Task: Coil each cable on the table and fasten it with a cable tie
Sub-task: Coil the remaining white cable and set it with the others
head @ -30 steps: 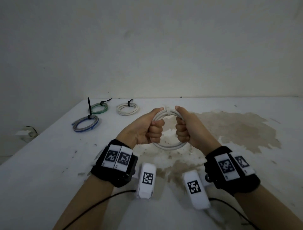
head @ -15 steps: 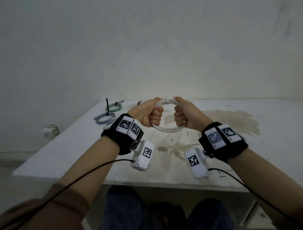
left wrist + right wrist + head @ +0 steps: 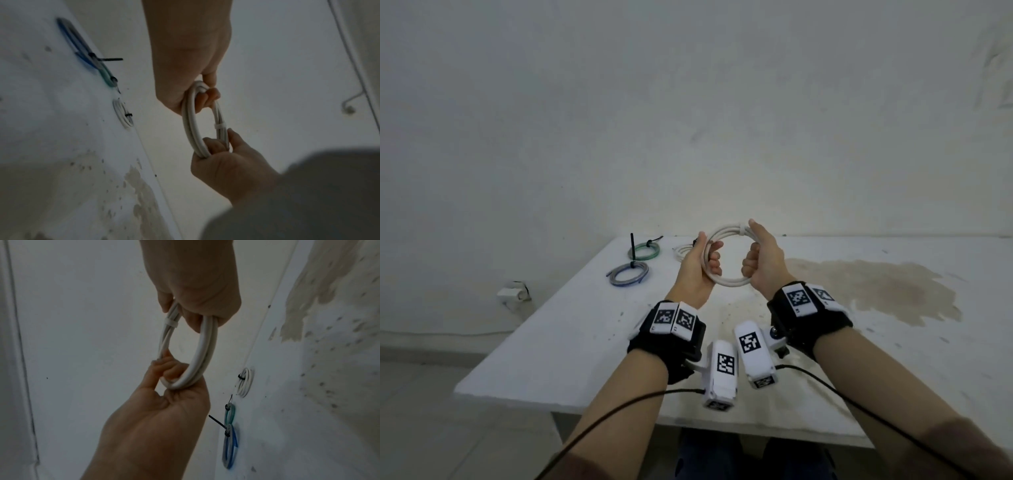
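A white cable coil (image 3: 732,282) is held up above the table, ring facing me. A white cable tie (image 3: 742,227) wraps its top strand. My left hand (image 3: 697,270) grips the coil's left side, fingers curled through the ring and thumb pointing up. My right hand (image 3: 763,263) grips the right side, thumb just beside the tie. The left wrist view shows the coil (image 3: 189,116), the tie (image 3: 220,125) and the fingers of my left hand (image 3: 209,97) hooked through. The right wrist view shows the tie (image 3: 170,322) just below my right hand (image 3: 197,305).
Three tied coils lie at the far left of the white table (image 3: 585,325): a green one (image 3: 644,250), a grey-blue one (image 3: 628,274) with a black tie tail standing up, and a white one (image 3: 683,251) partly behind my left hand. A brown stain (image 3: 876,287) marks the table's right half.
Both hands have raised the coil and turned it upright. My left hand slid from the top near the tie down the left side. The view has pulled back from the table.
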